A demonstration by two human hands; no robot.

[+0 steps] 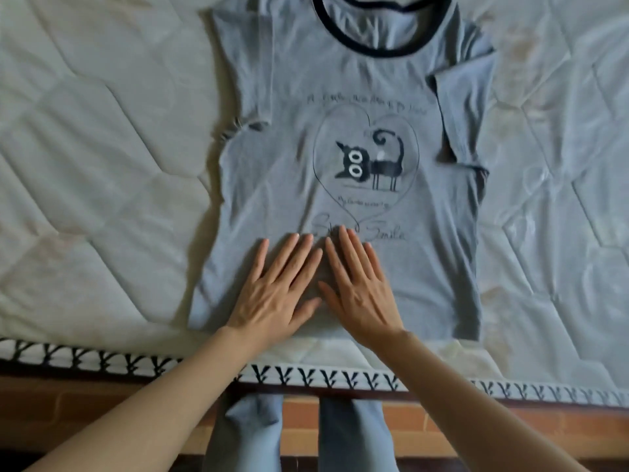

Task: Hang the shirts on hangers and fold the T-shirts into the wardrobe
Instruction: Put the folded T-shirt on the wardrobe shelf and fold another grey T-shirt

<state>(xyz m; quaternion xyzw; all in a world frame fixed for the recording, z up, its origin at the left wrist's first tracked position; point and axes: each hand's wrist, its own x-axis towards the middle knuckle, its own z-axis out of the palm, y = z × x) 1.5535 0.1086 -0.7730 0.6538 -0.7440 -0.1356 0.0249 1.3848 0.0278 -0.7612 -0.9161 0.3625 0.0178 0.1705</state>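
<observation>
Quilted white mattress [85,158] fills most of the frame, with a black-patterned trim along its near edge at the bottom. Grey T-shirt [340,97] lies flat on it, centre of frame, front side up, dark collar [381,51] at the top edge, hem toward the bottom. Both sleeves are folded inward over the body (right-of-frame one sits a bit crooked). Cat-in-heart print [366,165] mid-chest.

Left hand [275,294] palm down on the lower part of the shirt, fingers straight and slightly fanned, pointing up-frame, thumb out to the right. Right hand [360,294] mirrors it just beside, flat, fingers extended, thumb out to the left. Thumb tips nearly meet; neither hand grips any cloth. Both forearms come in bare from the bottom corners, angled inward.

Legs in light blue trousers [245,434] and brick-coloured floor [299,413] at bottom centre.
</observation>
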